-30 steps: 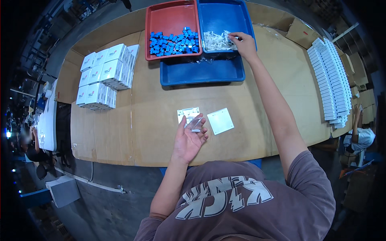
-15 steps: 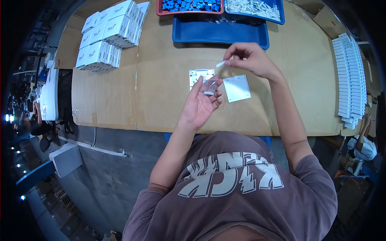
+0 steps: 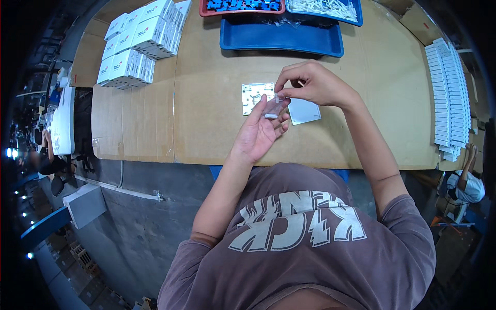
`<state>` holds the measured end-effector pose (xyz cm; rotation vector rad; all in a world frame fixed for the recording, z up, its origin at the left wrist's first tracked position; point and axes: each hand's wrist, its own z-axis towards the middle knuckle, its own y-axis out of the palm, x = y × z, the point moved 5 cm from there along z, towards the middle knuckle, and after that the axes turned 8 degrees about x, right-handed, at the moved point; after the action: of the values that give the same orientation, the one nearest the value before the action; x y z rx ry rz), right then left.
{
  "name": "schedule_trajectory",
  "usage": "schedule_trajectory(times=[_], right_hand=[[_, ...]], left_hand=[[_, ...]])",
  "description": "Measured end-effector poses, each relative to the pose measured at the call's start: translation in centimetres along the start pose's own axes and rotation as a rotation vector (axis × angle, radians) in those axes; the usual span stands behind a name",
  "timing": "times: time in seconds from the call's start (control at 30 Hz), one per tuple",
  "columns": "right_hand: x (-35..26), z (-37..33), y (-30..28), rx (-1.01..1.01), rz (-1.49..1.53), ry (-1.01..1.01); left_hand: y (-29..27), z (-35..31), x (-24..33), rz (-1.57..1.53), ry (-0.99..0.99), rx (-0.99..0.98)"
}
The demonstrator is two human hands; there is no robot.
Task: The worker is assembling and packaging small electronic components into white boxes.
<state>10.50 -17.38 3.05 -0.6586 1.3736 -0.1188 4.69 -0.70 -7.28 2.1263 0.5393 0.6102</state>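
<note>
Clear bag, gripped in the left hand's fingers, is best kept steady at the right hand's pinched fingers.

Tabletop brightly lit, floor dim; fisheye bends straight edges; corners black.

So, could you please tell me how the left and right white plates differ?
The left plate has a detailed surface with dark marks, while the right plate looks mostly plain. The left plate lies nearly straight, whereas the right plate is slightly turned. Both are white and lie on the cardboard-covered table.
</note>
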Motion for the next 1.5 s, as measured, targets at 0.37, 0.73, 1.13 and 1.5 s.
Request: schedule_trajectory(times=[0.37, 0.73, 1.13, 1.5], right_hand=[[1.2, 0.1, 2.5, -0.313, 0.123, 0.021], [1.3, 0.1, 1.6, -0.291, 0.258, 0.093], [13.9, 6.6, -19.9, 0.826, -0.65, 0.168], [17.0, 10.6, -20.8, 0.804, -0.931, 0.296]], left_hand=[[0.0, -0.2, 0.0, 0.034, 0.032, -0.056], [-0.4, 0.1, 0.0, -0.01, -0.005, -0.078], [-0.3, -0.3, -0.7, 0.033, -0.036, -0.024], [-1.1, -0.4, -0.5, 0.039, -0.022, 0.009]])
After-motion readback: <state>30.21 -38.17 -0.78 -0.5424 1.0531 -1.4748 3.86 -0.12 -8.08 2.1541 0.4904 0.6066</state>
